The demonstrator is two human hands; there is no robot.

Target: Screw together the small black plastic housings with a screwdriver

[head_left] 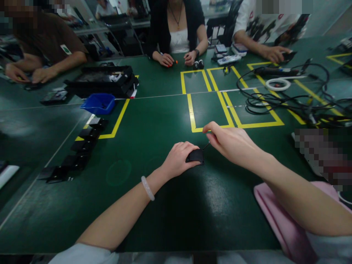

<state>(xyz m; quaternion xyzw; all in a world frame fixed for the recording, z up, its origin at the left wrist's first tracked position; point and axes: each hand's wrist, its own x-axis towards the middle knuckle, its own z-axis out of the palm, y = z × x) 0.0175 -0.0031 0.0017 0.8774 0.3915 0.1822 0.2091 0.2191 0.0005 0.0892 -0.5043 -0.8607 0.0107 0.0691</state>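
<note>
The person's left hand [180,158] holds a small black piece [196,156] near the middle of the green tabletop [165,223], its fingers clamped around the sides. A pale bracelet [147,188] circles that wrist. The right hand [229,141] hangs just beside the piece, thumb and forefinger bent close to each other. A thin dark rod [206,146] runs from the piece up to this hand; the hand hides its far end, so I cannot tell whether the fingers are closed on it.

To the left, a slanting row of black parts [82,146] leads up towards a blue bin [99,103], with a black tray stack [101,80] behind it. To the right lie tangled black cables [261,104] and a white coil [277,84], partly across yellow tape outlines [212,129]. A pink cloth [268,205] lies beneath the right forearm. Across the tabletop, a person in a black jacket [156,29] rests both hands near the edge.
</note>
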